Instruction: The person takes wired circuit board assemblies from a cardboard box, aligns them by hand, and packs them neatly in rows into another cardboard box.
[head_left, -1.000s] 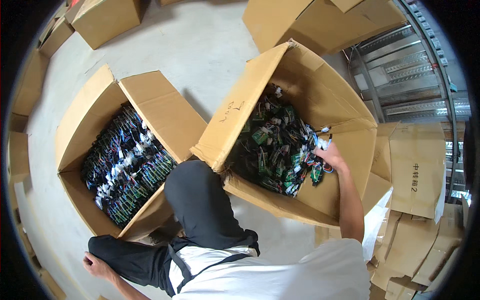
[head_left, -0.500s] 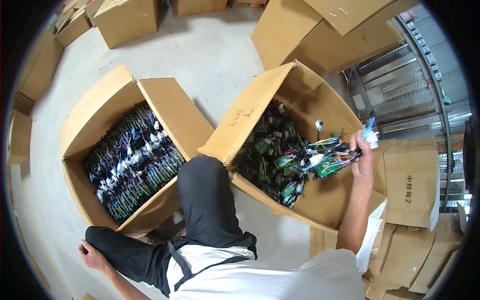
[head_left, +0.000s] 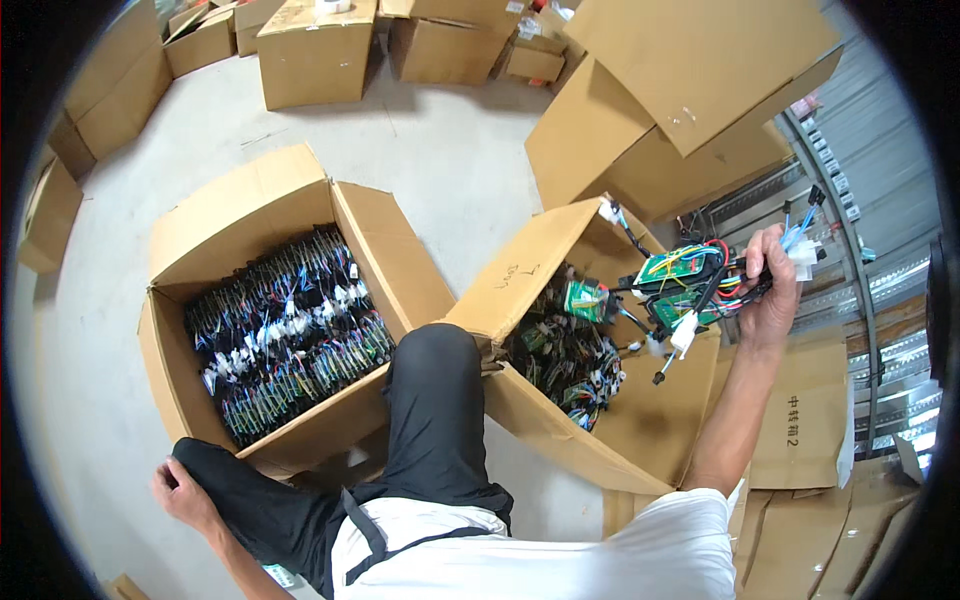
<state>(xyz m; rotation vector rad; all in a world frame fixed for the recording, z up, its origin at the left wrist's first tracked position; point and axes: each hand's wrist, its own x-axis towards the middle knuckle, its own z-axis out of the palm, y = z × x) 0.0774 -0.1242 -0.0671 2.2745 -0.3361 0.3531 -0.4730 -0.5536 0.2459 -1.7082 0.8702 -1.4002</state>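
My right hand [head_left: 770, 285] is raised over the right carton [head_left: 650, 450], closed around the cables of a bundle of wired green circuit boards [head_left: 680, 265]. Boards and white and black connectors dangle from the grip, and blue wire ends stick out past my fingers. Below, a jumbled heap of wired boards [head_left: 565, 355] lies inside that carton. To the left, another open carton [head_left: 290, 445] holds tight rows of similar wired boards [head_left: 300, 375]. By my left knee, my left hand [head_left: 185, 495] has its fingers curled in, with nothing visible in them.
Closed cartons [head_left: 315, 60] stand along the far side of the floor. A large carton [head_left: 700, 70] rises beyond the right one, next to metal racking [head_left: 860, 370]. Flattened cardboard [head_left: 800, 530] is stacked at the lower right. My bent knee [head_left: 435, 365] sits between the two open cartons.
My right hand has lifted the bundle of wired circuit boards up and to the right, above the heap. The head view has shifted a little. My left hand stays by the knee.
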